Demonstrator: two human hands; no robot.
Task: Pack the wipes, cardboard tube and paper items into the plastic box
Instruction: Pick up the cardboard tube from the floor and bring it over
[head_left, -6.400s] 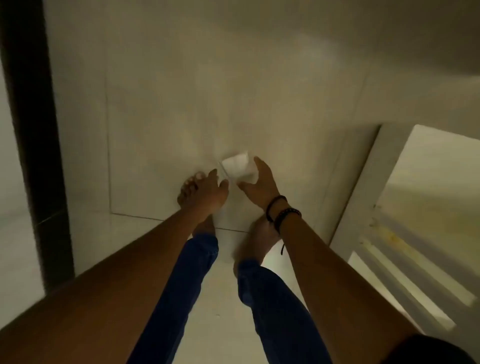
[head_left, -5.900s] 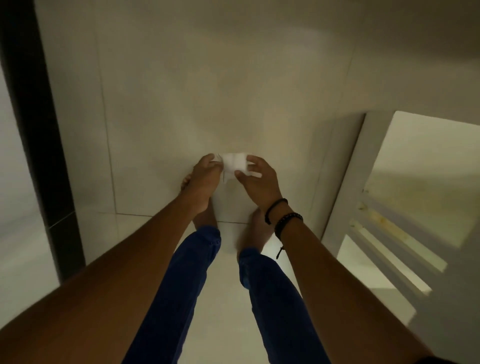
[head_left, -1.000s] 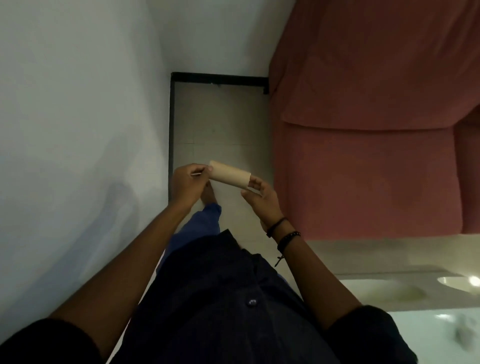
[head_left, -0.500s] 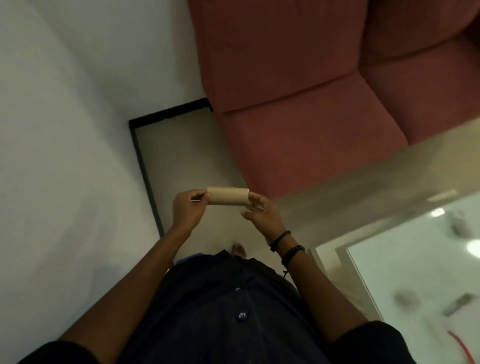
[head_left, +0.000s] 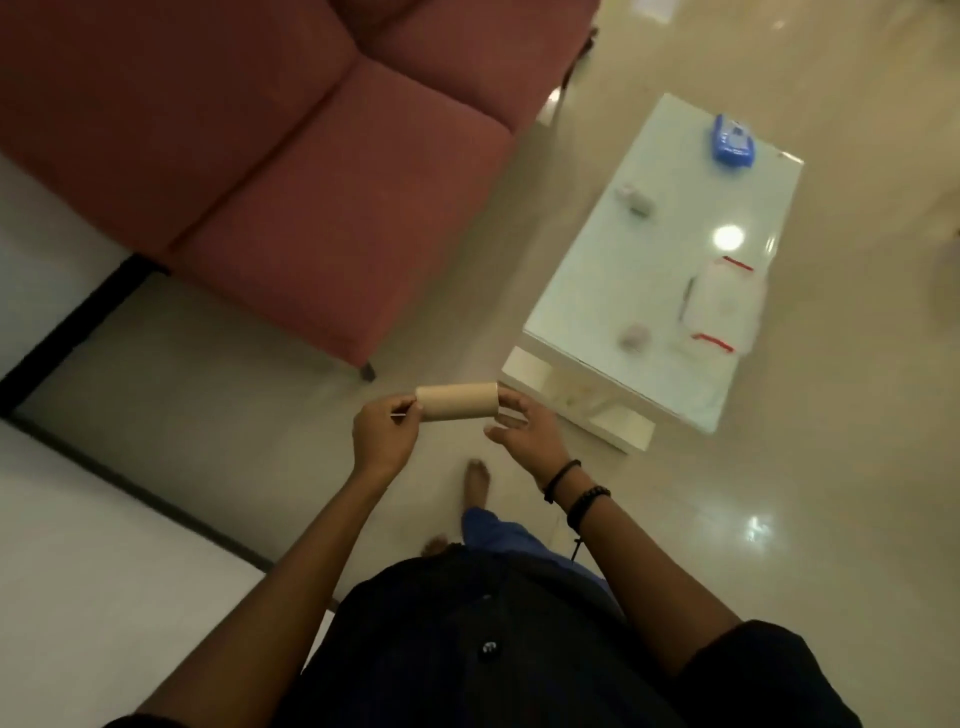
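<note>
A low white table (head_left: 613, 291) with a shiny glass top stood on the pale floor (head_left: 779, 493). On its far end lay a blue pack of wipes (head_left: 732, 141). A clear plastic box (head_left: 719, 306) with red clips sat nearer. Two small blurry things lay between.

cardboard tube (head_left: 458, 400): tan, lying level, held at both ends in the air | wipes (head_left: 732, 141): blue pack, flat at table's far end | plastic box (head_left: 723, 306): clear, red clips, on table's near right part
</note>
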